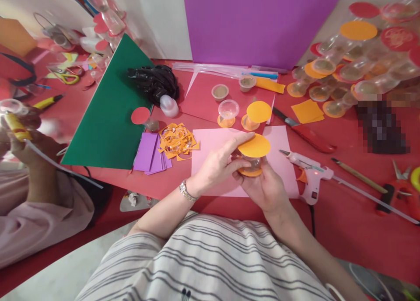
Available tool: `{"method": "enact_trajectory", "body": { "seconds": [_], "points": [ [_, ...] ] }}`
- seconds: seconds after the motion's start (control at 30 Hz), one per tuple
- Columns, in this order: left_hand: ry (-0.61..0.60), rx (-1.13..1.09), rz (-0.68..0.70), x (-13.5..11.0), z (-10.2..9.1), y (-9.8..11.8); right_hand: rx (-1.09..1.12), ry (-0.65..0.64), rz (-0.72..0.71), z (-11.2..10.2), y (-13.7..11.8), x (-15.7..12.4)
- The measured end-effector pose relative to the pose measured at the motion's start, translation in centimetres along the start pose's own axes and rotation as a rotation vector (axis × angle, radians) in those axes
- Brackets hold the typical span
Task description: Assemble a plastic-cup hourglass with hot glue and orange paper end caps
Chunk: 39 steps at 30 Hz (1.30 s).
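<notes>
A small plastic-cup hourglass (254, 145) with orange discs on both ends is between my hands, over the pink paper (210, 139). My left hand (223, 161) grips its left side, fingers along the top disc and thumb at the middle. From below and the right, my right hand (265, 185) supports it, with some fingers hidden. Just behind stand another orange-topped hourglass (258, 112) and an open clear cup (229, 110) on an orange disc. Two small cups of greyish-brown filling, a nearer cup (219, 92) and a farther cup (247, 83), sit beyond.
A glue gun (310, 174) lies right of the pink paper, near a red-handled cutter (311, 137). Orange paper scraps (179, 141) and purple cards (151, 154) lie left, beside a green board (108, 113). Finished hourglasses (357, 60) pile up right. At left, another person's hand (26, 134) holds a yellow glue gun (18, 127).
</notes>
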<state>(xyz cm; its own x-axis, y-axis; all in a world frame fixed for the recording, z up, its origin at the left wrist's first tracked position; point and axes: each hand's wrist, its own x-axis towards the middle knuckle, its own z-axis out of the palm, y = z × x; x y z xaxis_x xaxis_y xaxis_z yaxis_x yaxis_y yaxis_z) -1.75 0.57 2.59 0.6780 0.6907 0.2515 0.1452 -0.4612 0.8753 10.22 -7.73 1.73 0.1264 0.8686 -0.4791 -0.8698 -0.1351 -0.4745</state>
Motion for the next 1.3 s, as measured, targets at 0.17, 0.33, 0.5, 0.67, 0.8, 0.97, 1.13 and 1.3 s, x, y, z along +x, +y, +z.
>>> {"method": "enact_trajectory", "body": {
  "seconds": [0.17,0.33,0.5,0.67,0.8,0.97,1.13,1.3],
  "points": [
    [-0.027,0.002,-0.015,0.01,-0.19,0.19,0.028,0.022,-0.005,-0.10,0.09,0.13],
    [-0.031,-0.009,0.007,-0.01,-0.21,0.32,0.012,0.051,-0.002,-0.22,0.24,0.26],
    [-0.019,-0.005,-0.013,-0.02,-0.01,0.28,-0.003,0.042,-0.014,-0.19,0.32,0.23],
    [-0.006,-0.008,-0.029,-0.06,0.14,0.41,-0.005,0.018,-0.028,-0.36,0.36,0.13],
    [0.010,0.004,-0.008,-0.13,0.29,0.27,-0.010,0.008,-0.030,-0.57,0.43,0.07],
    [0.025,-0.003,0.028,-0.14,0.43,0.12,-0.029,0.010,-0.039,-0.61,0.41,-0.01],
    [0.020,0.008,0.042,-0.07,0.23,0.17,-0.040,0.002,-0.049,-0.49,0.43,0.05],
    [0.000,-0.044,0.056,0.37,0.08,-0.07,-0.014,-0.022,-0.044,-0.19,-0.17,0.56]
  ]
}}
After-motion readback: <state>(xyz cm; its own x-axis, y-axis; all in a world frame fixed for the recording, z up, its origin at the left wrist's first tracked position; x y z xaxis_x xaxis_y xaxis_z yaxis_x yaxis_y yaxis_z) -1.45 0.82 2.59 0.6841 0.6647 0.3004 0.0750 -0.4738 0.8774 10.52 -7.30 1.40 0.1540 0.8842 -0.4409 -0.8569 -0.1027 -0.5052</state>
